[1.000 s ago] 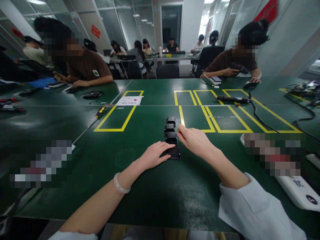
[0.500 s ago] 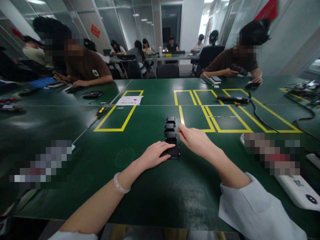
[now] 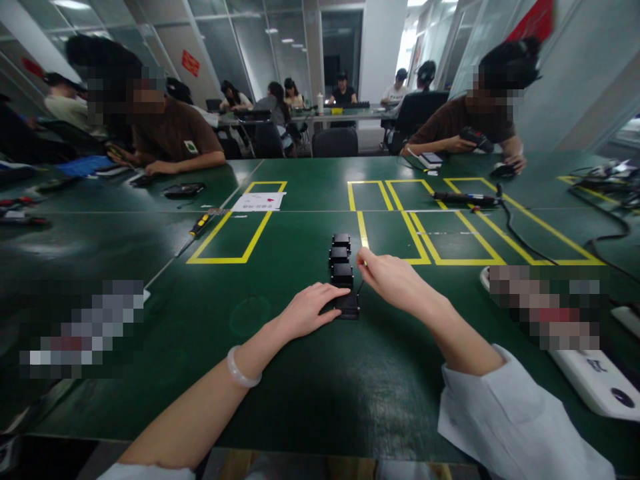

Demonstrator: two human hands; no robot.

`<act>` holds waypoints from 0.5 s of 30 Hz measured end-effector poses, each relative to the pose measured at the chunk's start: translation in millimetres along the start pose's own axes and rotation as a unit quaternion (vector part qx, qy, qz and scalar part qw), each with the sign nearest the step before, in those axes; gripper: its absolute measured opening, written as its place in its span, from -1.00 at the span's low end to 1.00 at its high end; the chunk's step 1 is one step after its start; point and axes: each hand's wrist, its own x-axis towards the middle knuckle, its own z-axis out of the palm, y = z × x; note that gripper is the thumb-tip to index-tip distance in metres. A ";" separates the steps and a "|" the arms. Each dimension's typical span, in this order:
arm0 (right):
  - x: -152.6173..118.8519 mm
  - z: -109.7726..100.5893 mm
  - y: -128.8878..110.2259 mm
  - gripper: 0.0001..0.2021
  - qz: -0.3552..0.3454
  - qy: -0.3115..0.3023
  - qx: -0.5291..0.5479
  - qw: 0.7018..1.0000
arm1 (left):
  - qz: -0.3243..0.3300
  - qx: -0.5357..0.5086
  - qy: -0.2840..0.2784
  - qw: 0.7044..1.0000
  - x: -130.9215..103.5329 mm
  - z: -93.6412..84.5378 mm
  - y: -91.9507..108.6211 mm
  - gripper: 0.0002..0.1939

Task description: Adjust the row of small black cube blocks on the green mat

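Note:
Near the middle of the table, several small black box-shaped parts (image 3: 342, 272) stand in a row running away from me. My left hand (image 3: 316, 303) grips the nearest black box-shaped part (image 3: 349, 303), with a finger across its top and the thumb at its near left side. To the right, my right hand (image 3: 385, 277) is closed in a pinch around a tool whose thin dark shaft (image 3: 361, 288) slants down to the right edge of that part. Its handle is hidden in my fingers, so its kind does not show.
Yellow tape outlines (image 3: 220, 260) mark the green table (image 3: 300, 413). A yellow-and-black screwdriver (image 3: 201, 225) lies left, beside a paper sheet (image 3: 259, 201). A black corded tool (image 3: 465, 199) lies right. A white device (image 3: 593, 380), partly blurred out, is at near right. Two people sit opposite.
The thin tool's shaft shows slightly different at the part's right edge, and my right hand has shifted very slightly. My left hand keeps its hold; the black parts stay in place.

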 end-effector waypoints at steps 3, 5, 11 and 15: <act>-1.1 -1.4 -0.1 -0.80 0.001 -0.001 0.010 1.000 | -0.001 -0.001 -0.002 1.000 -0.1 -0.3 -0.1 -0.57; -1.3 -1.7 -1.1 -0.79 0.004 0.001 0.012 1.000 | 0.000 -0.002 -0.003 1.000 -0.4 -0.7 0.1 -0.58; 1.4 -0.3 -5.3 -0.69 0.026 0.009 -0.012 1.000 | -0.001 -0.002 0.000 1.000 -0.6 0.0 -0.4 -0.57; 4.0 1.2 -6.7 -0.65 0.040 -0.001 -0.033 0.999 | 0.001 0.004 -0.003 1.000 0.0 0.6 -1.1 -0.56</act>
